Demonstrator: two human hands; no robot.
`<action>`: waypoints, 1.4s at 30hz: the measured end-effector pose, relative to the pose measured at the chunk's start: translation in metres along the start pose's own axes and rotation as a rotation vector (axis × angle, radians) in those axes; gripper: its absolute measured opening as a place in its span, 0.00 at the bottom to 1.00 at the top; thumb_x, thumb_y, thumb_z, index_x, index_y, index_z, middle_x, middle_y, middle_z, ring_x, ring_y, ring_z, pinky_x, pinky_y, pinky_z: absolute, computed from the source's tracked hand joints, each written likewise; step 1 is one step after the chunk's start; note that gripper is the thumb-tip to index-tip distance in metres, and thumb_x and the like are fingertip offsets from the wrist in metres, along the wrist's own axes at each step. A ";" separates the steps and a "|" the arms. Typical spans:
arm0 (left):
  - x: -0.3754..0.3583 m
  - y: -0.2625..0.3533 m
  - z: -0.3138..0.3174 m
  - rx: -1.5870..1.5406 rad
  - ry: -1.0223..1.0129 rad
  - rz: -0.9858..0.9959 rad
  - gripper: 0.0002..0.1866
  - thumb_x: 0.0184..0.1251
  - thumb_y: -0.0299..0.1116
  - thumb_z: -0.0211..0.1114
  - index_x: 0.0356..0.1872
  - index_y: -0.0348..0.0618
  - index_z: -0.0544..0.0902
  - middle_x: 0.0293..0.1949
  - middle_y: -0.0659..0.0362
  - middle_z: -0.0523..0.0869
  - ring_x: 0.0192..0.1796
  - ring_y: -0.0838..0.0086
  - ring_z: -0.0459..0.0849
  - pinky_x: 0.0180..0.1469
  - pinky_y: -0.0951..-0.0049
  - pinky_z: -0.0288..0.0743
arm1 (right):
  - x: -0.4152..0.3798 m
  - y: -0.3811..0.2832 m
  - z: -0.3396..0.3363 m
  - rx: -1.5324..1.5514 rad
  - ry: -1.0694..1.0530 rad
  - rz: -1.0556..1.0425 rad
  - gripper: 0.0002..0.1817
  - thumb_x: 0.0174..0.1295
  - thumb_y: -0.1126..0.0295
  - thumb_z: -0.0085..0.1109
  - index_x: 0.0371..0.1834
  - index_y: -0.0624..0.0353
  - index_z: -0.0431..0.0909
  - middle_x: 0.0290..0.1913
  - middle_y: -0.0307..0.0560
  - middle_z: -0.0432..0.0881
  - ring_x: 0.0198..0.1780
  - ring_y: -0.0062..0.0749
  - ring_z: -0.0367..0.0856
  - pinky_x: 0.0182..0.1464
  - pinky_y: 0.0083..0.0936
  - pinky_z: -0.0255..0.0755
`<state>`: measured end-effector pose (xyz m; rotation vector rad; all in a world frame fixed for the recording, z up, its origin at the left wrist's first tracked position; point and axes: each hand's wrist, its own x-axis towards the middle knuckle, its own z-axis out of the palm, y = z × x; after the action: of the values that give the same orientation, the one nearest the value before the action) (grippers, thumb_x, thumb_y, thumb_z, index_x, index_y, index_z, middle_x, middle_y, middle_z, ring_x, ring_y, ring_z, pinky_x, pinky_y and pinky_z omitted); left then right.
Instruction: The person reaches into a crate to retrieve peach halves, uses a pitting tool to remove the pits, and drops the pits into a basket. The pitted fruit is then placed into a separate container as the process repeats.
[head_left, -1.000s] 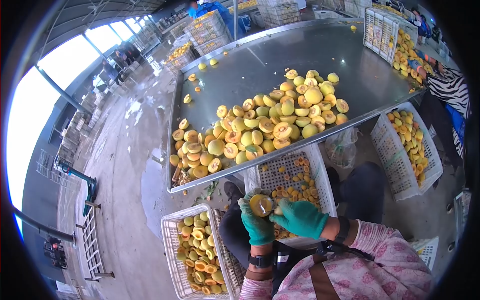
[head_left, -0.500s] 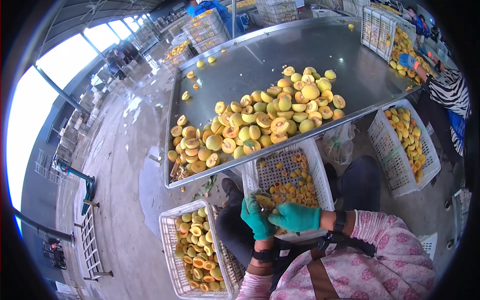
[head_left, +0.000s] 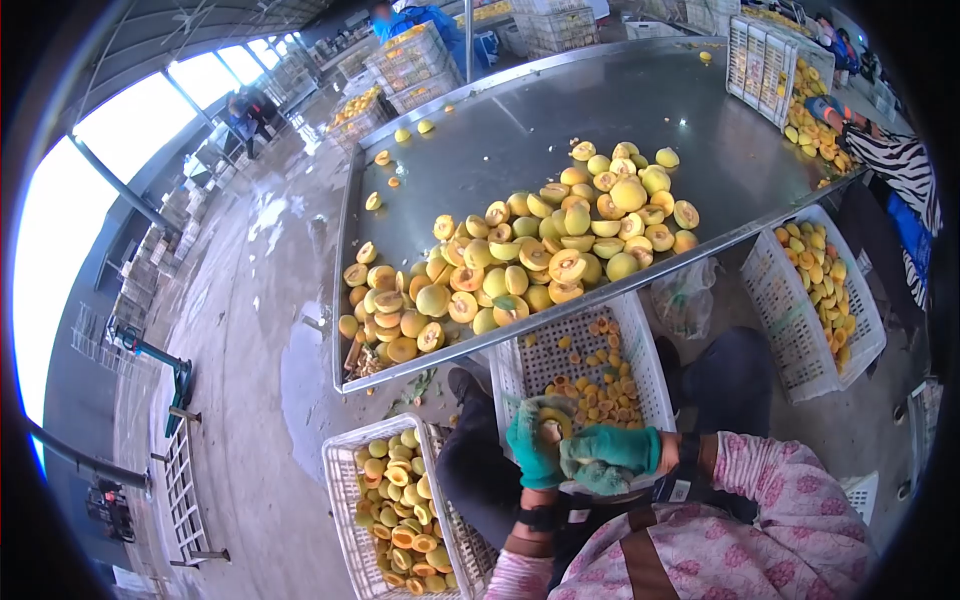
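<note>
Crowding the hands (head_left: 575, 450), crates (head_left: 585, 360) flank heaped peach halves (head_left: 520, 260).

Left hand (head_left: 532, 450): teal-green knit glove, lower centre of the frame.
Right hand (head_left: 608, 455): matching teal-green glove, rumpled at the cuff.
Wrists: dark bands on both.
Sleeves: pink floral fabric, lower right.
Torso: brown strap over the floral top.
Legs: dark trousers, dark shoe.

The steel table (head_left: 560, 120) carries a heap of peach halves (head_left: 520, 260) along its near edge (a few strays lie far left). On the wet floor (head_left: 260, 330) stand three white crates (head_left: 390, 510), near the table.
</note>
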<state>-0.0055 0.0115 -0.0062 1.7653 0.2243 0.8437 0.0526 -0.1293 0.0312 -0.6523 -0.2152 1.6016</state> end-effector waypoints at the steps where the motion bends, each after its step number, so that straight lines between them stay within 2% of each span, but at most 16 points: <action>1: -0.003 -0.006 0.009 -0.007 0.129 -0.061 0.14 0.66 0.37 0.52 0.33 0.35 0.79 0.27 0.61 0.82 0.29 0.74 0.79 0.33 0.77 0.73 | 0.000 0.000 -0.005 0.029 0.011 0.020 0.13 0.66 0.59 0.48 0.35 0.57 0.76 0.32 0.35 0.75 0.26 0.14 0.69 0.26 0.13 0.64; 3: 0.010 0.005 0.008 0.147 0.242 -0.138 0.15 0.67 0.39 0.51 0.33 0.38 0.79 0.26 0.61 0.81 0.29 0.74 0.79 0.33 0.78 0.72 | -0.003 -0.006 -0.013 -0.075 0.005 0.026 0.12 0.66 0.60 0.48 0.37 0.57 0.75 0.31 0.34 0.74 0.26 0.12 0.68 0.26 0.12 0.64; 4: 0.022 -0.017 0.001 -0.546 0.579 -0.537 0.15 0.67 0.41 0.52 0.36 0.40 0.79 0.27 0.61 0.79 0.29 0.75 0.78 0.34 0.78 0.73 | -0.004 -0.010 -0.017 -0.129 0.002 0.030 0.12 0.65 0.60 0.48 0.39 0.57 0.75 0.31 0.33 0.74 0.26 0.12 0.68 0.26 0.11 0.64; 5: 0.032 -0.022 -0.029 -0.652 0.550 -0.595 0.14 0.66 0.41 0.52 0.36 0.41 0.79 0.28 0.62 0.78 0.31 0.76 0.77 0.36 0.78 0.73 | -0.004 -0.005 -0.026 -0.346 0.065 -0.086 0.23 0.64 0.50 0.48 0.33 0.63 0.74 0.16 0.37 0.67 0.14 0.24 0.67 0.17 0.22 0.62; 8: 0.043 -0.046 -0.136 0.033 0.548 -0.213 0.16 0.67 0.41 0.53 0.41 0.39 0.80 0.38 0.59 0.82 0.40 0.73 0.79 0.43 0.73 0.74 | 0.003 0.025 -0.114 -1.513 0.265 -0.303 0.23 0.63 0.55 0.48 0.48 0.66 0.69 0.19 0.48 0.74 0.19 0.41 0.74 0.25 0.37 0.67; 9: 0.041 -0.053 -0.190 0.205 0.379 -0.397 0.16 0.67 0.41 0.52 0.42 0.38 0.81 0.40 0.55 0.83 0.41 0.70 0.79 0.47 0.71 0.73 | -0.002 0.032 -0.134 -1.750 0.355 -0.251 0.25 0.62 0.56 0.47 0.53 0.66 0.66 0.20 0.52 0.76 0.22 0.46 0.75 0.27 0.41 0.69; 12: 0.039 -0.024 -0.247 1.496 -0.303 -0.750 0.22 0.52 0.56 0.63 0.38 0.50 0.83 0.37 0.51 0.84 0.43 0.57 0.81 0.47 0.60 0.72 | -0.011 0.049 -0.165 -1.771 0.557 0.187 0.32 0.61 0.61 0.45 0.67 0.63 0.52 0.26 0.59 0.78 0.27 0.54 0.78 0.32 0.46 0.69; 16: 0.103 -0.045 -0.206 1.247 -0.082 -0.112 0.12 0.57 0.45 0.61 0.32 0.49 0.84 0.31 0.53 0.83 0.35 0.57 0.80 0.39 0.59 0.71 | 0.002 0.063 -0.176 -1.789 0.437 0.090 0.29 0.61 0.61 0.44 0.64 0.59 0.54 0.28 0.59 0.79 0.28 0.52 0.78 0.33 0.43 0.71; 18: 0.154 -0.056 -0.158 1.314 -0.188 -0.305 0.18 0.61 0.50 0.55 0.29 0.48 0.85 0.30 0.51 0.83 0.35 0.56 0.80 0.36 0.59 0.72 | 0.004 0.052 -0.157 -1.787 0.431 0.046 0.19 0.61 0.63 0.43 0.52 0.59 0.72 0.31 0.55 0.80 0.31 0.50 0.79 0.37 0.39 0.72; 21: 0.186 -0.112 -0.121 1.586 -0.158 -0.338 0.25 0.56 0.58 0.56 0.23 0.43 0.82 0.31 0.50 0.84 0.40 0.57 0.81 0.44 0.57 0.69 | -0.004 0.025 -0.122 -1.652 0.495 0.101 0.27 0.60 0.59 0.45 0.63 0.57 0.61 0.32 0.55 0.80 0.31 0.50 0.78 0.37 0.40 0.71; 24: 0.191 -0.116 -0.089 1.463 -0.149 -0.377 0.25 0.52 0.55 0.60 0.32 0.40 0.78 0.34 0.48 0.83 0.40 0.56 0.81 0.44 0.57 0.70 | -0.006 0.019 -0.122 -1.666 0.567 0.064 0.30 0.59 0.61 0.49 0.65 0.55 0.56 0.35 0.55 0.80 0.32 0.50 0.78 0.34 0.41 0.72; 28: 0.180 -0.101 -0.073 1.119 -0.116 -0.404 0.21 0.50 0.43 0.65 0.41 0.42 0.70 0.38 0.49 0.82 0.38 0.55 0.81 0.39 0.58 0.73 | -0.006 0.030 -0.122 -1.753 0.530 -0.172 0.17 0.59 0.64 0.49 0.51 0.56 0.71 0.33 0.53 0.79 0.33 0.50 0.78 0.36 0.40 0.72; 29: 0.172 -0.115 -0.079 0.890 -0.003 -0.245 0.18 0.52 0.38 0.65 0.41 0.43 0.70 0.35 0.53 0.81 0.35 0.58 0.81 0.35 0.64 0.75 | -0.008 0.025 -0.119 -1.762 0.529 -0.238 0.14 0.60 0.65 0.49 0.47 0.56 0.73 0.33 0.52 0.79 0.33 0.49 0.78 0.36 0.39 0.72; 32: 0.152 -0.046 -0.073 -0.214 0.101 -0.577 0.15 0.55 0.35 0.65 0.41 0.45 0.72 0.36 0.53 0.82 0.32 0.65 0.82 0.26 0.69 0.76 | -0.012 0.004 -0.105 -1.669 0.625 -0.416 0.10 0.61 0.65 0.48 0.34 0.56 0.78 0.33 0.48 0.79 0.34 0.47 0.79 0.39 0.37 0.72; 36: 0.094 -0.005 -0.052 -0.886 0.111 -0.782 0.21 0.64 0.51 0.56 0.45 0.42 0.75 0.38 0.55 0.81 0.34 0.71 0.82 0.29 0.74 0.79 | -0.005 -0.019 -0.058 -1.325 0.696 -0.483 0.09 0.58 0.61 0.56 0.34 0.54 0.78 0.34 0.47 0.79 0.33 0.44 0.78 0.37 0.36 0.72; 42: 0.037 0.018 -0.021 -0.787 0.070 -0.704 0.29 0.68 0.57 0.44 0.45 0.37 0.76 0.34 0.55 0.81 0.37 0.72 0.80 0.37 0.77 0.76 | 0.009 -0.021 0.012 -1.734 0.608 -0.730 0.10 0.55 0.61 0.59 0.28 0.55 0.77 0.28 0.47 0.76 0.29 0.44 0.75 0.35 0.38 0.70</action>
<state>0.0032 0.0406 0.0288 0.8211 0.4531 0.3822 0.0640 -0.1144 0.0495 -1.9885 -1.2479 0.1158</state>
